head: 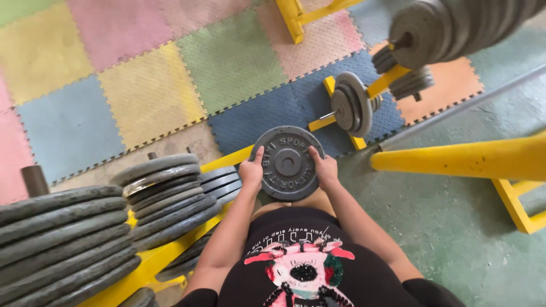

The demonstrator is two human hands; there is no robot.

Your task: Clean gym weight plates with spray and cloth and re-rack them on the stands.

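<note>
Head view: I see one grey weight plate [288, 164] held flat in front of my waist, between my hands. My left hand [251, 171] grips its left rim, my right hand [325, 169] its right rim, fingers curled around the edge. Two plate stacks [165, 196] sit on the yellow rack [149, 263] at left.

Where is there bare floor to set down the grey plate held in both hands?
Bare patches: the foam mat tiles beyond the weight plate, and the green concrete floor right of the yellow beam. Crowded: the yellow rack with stacked plates by the left hand; the right hand faces the loaded pegs.
</note>
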